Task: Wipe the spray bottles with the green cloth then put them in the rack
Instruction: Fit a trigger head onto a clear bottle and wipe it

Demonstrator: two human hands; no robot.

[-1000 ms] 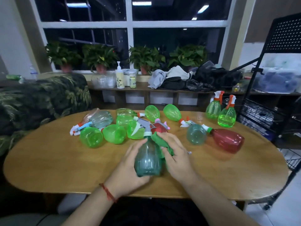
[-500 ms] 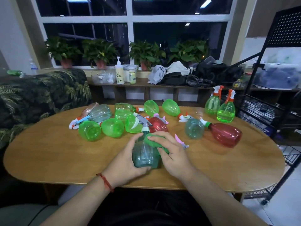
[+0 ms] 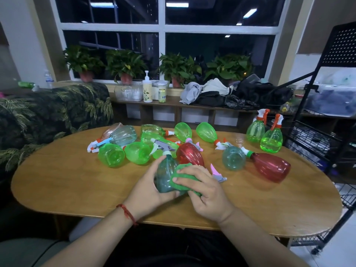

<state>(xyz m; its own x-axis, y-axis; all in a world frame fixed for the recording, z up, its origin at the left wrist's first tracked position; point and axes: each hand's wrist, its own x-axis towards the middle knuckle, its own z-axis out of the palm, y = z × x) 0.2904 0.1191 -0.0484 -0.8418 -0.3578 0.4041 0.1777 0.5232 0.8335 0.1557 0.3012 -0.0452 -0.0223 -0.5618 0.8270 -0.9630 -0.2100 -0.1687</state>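
While the dark teal see-through plastic spray bottle is upright near the front edge of the oval wooden bench, we see the left hand holding it, the fingers curled round its left side and base. The right hand presses the crumpled green cloth on the bottle's right side, its fingers bent over the cloth and gripping it. Behind lies a heap of green, red and teal plastic bottles. Two light green bottles stand beside the black wire rack on the right.
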